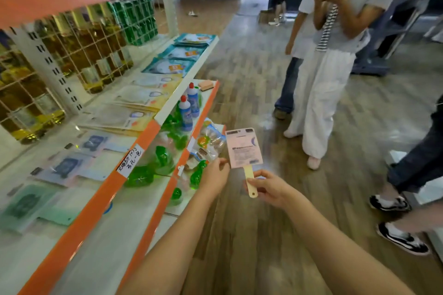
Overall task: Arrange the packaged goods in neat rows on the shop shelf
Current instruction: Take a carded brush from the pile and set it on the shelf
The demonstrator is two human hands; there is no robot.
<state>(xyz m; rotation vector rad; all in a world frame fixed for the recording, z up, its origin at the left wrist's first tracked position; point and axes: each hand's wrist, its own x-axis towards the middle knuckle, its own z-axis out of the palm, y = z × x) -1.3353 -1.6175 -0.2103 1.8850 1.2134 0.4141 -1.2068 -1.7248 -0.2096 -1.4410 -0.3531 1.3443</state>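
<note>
Pink carded pack [244, 147] at centre frame, clear of shelf [134, 148]; pinched by left hand [214, 176] at edge, right hand [268, 188] at handle. Could slip or land crooked.

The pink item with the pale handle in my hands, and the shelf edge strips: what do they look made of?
Pink item: its flat printed panel looks like matte card or thin plastic packaging; which one is unclear. The cream handle, pinched by the right hand, looks like smooth plastic, possibly wood. The left hand touches the panel's edge. Shelf edge strip: glossy orange, probably plastic or painted metal.
</note>
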